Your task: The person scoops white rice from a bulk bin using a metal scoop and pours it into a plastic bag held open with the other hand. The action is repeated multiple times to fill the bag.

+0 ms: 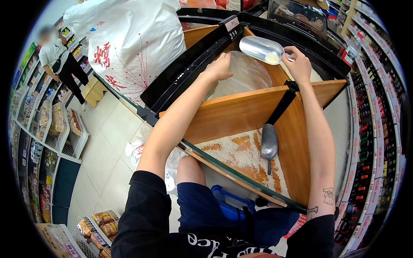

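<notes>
My right hand [297, 63] grips the handle of a shiny metal scoop [256, 46]. A small heap of white rice grains [272, 58] lies in the scoop, near its handle end. The scoop is above the rear compartments of a wooden bin. My left hand [221, 68] has its fingers curled at the side of a thin, clear plastic bag [243, 72], which spreads out inside a compartment. A duller metal scoop [269, 142] rests in the front compartment on a thin scatter of rice [235, 151], its handle towards me.
Wooden dividers [232, 111] and black rims [190, 74] separate the compartments. A large white rice sack [129, 48] stands at the left. Shelves of bottles [364, 145] line the right. A person [58, 58] stands by the left shelves. A blue plastic stool [226, 196] is below me.
</notes>
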The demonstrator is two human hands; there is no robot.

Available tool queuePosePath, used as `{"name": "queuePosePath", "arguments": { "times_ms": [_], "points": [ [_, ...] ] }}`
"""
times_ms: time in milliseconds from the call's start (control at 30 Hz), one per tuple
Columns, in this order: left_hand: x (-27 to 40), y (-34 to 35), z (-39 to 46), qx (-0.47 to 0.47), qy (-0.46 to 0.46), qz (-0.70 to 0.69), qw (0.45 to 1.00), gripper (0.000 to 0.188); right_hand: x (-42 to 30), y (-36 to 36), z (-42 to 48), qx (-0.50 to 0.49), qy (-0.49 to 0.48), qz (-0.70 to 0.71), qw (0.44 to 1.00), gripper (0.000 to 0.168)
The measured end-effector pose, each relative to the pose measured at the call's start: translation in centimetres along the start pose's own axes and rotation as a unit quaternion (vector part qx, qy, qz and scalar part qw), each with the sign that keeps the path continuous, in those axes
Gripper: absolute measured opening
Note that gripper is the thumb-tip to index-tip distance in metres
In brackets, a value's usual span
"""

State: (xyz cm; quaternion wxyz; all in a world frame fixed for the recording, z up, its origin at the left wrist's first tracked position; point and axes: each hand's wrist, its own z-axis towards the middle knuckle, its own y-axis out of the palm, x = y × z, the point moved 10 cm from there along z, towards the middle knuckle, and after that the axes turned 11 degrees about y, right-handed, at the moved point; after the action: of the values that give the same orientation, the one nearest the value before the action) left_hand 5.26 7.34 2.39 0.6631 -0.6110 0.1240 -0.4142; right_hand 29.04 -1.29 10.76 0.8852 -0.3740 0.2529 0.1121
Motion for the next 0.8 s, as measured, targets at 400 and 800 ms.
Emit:
{"name": "queuePosePath", "arguments": {
  "times_ms": [400,800],
  "points": [
    [-0.1,0.4,0.2,0.013,0.025,0.029,0.999,0.068,-4.7,1.8,-2.3,-0.011,-0.179,-0.125,0.976,0.025],
    [-0.2,0.4,0.2,-0.003,0.012,0.006,1.000,0.069,-4.7,-0.8,-1.9,0.070,-0.156,-0.110,0.979,0.023]
  ]
}}
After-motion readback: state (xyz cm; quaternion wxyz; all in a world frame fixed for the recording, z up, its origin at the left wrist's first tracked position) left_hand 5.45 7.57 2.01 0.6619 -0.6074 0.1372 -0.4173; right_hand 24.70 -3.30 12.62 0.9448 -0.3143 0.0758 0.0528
